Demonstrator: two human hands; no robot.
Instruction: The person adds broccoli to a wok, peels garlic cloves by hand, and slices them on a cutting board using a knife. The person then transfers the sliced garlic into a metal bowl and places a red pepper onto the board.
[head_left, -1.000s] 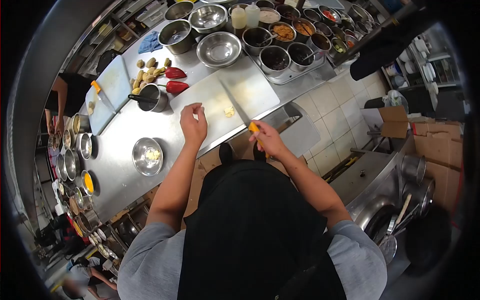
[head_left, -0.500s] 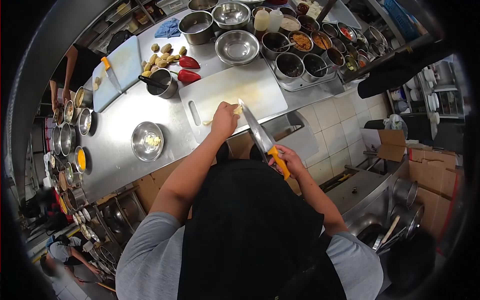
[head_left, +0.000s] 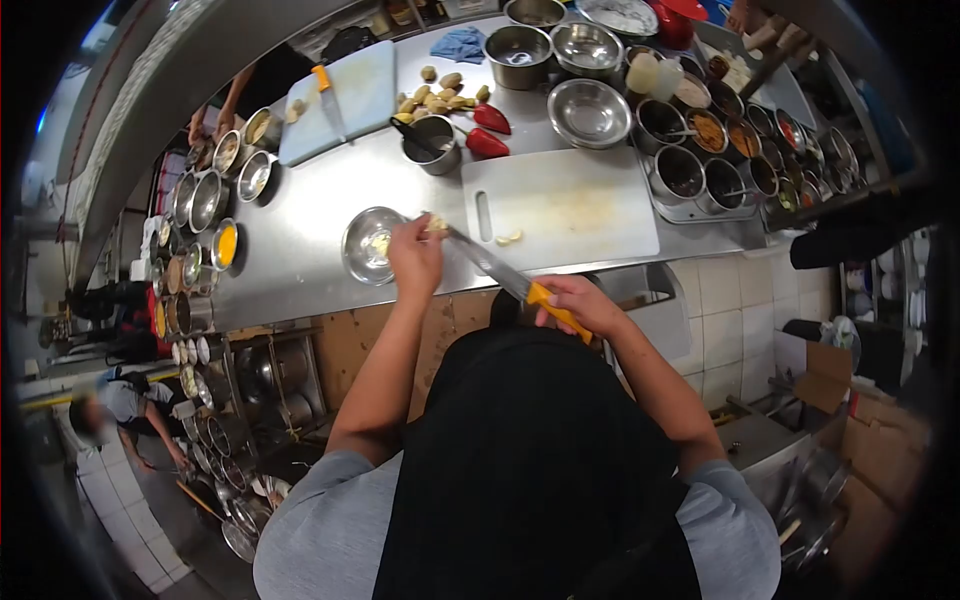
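Observation:
My right hand grips the orange handle of a kitchen knife, its blade pointing up and left past the cutting board's corner. At the blade's tip, my left hand has its fingers closed around pale chopped garlic. Directly beside that hand is a steel bowl, partly covered by it, with more pale pieces inside. On the white cutting board lie a couple of whole-looking garlic cloves near the handle slot.
Behind the board stand a steel pot with a black handle, red peppers and several potato-like pieces. A second knife lies on another board. Sauce pots crowd the right; a co-worker's arms reach in at far left.
My left hand has moved from the board to beside the steel bowl, with chopped garlic. The knife has swung left along with it, its tip now off the board. The camera view has shifted.

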